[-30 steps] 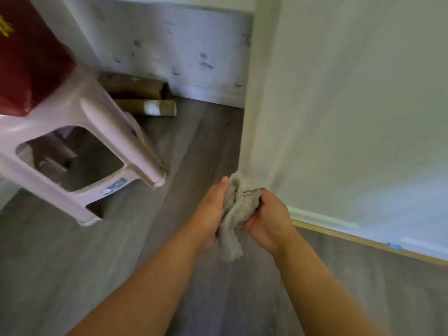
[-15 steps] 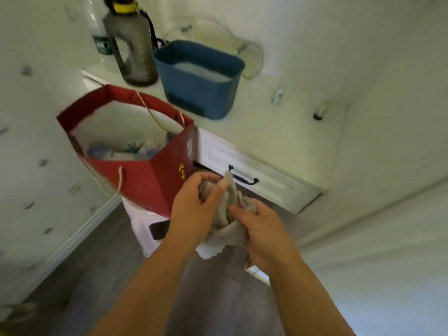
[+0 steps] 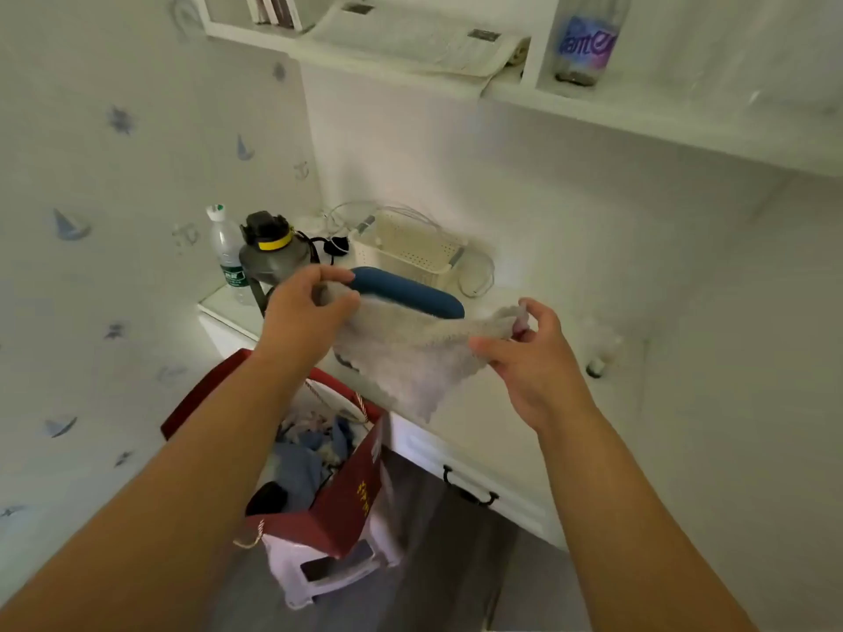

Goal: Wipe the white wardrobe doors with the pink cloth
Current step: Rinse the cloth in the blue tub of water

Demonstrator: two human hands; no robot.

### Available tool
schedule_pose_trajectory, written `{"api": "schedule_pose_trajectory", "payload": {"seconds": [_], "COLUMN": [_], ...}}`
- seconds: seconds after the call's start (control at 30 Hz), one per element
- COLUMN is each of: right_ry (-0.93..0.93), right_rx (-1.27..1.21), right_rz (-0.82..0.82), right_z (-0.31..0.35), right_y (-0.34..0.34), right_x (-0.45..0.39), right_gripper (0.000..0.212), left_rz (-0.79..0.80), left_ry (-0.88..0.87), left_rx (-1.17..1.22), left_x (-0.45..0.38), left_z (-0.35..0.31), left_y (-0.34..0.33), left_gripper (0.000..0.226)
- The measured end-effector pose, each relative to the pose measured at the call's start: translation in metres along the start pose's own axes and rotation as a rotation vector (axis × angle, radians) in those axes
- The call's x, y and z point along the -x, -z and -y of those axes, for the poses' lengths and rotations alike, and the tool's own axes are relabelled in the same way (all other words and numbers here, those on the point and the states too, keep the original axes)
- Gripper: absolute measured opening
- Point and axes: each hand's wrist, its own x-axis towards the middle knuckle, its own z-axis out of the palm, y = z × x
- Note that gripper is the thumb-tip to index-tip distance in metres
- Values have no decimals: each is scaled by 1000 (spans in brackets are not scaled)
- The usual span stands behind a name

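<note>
Both your hands, left (image 3: 303,312) and right (image 3: 531,353), now pinch the formerly bunched cloth (image 3: 406,358) spread at centre frame, ready for wiping.

Both bare arms reach forward, raised and apart, the left hand (image 3: 304,307) pinching the cloth (image 3: 406,353) between thumb and curled fingers, the right hand (image 3: 531,358) pinching its other end, palm turned inward, fingers bent

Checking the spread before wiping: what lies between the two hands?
In the head view, only the cloth spans from the left hand to the right hand, each pinching a corner.
</note>
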Motion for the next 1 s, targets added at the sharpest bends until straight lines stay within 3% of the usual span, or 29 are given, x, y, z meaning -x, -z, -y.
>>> {"api": "schedule_pose_trajectory", "payload": {"seconds": [0.07, 0.17, 0.27, 0.33, 0.4, 0.5, 0.6, 0.7, 0.87, 0.93, 1.0], "right_ry": [105, 318, 301, 191, 132, 108, -10, -121, -292, -290, -348], "right_rx": [245, 579, 912, 1091, 1309, 1607, 1716, 1760, 1495, 1404, 1340], "right_rz": [-36, -109, 87, 261, 373, 490, 585, 569, 486, 324, 295], "right_z": [9, 3, -20, -34, -50, -73, -93, -108, -107, -108, -103], "right_y": [-6, -29, -51, -66, -79, -92, -102, -113, -116, -119, -118], "right_x": [-44, -94, -130, -144, -160, -183, -202, -216, -225, -234, -239], "right_gripper": [86, 57, 32, 33, 40, 43, 51, 61, 56, 56, 51], "left_rz": [-70, -78, 137, 308, 455, 722, 953, 1080, 1022, 927, 816], "left_ry": [-45, -130, -102, -93, -100, -131, -93, -43, 97, 234, 418], "left_rx": [-107, -366, -711, -979, -1190, -1223, -1209, -1249, -1119, -988, -810], "left_x": [-37, -82, -122, -138, -147, -154, -172, -195, -210, -215, -223], "left_z": [-10, -4, 29, 50, 73, 98, 111, 129, 148, 149, 144], "left_y": [-11, -29, -50, -63, -79, -96, -105, -111, -116, -122, -129], "left_gripper": [20, 20, 26, 32, 54, 80, 72, 70, 63, 65, 62]}}
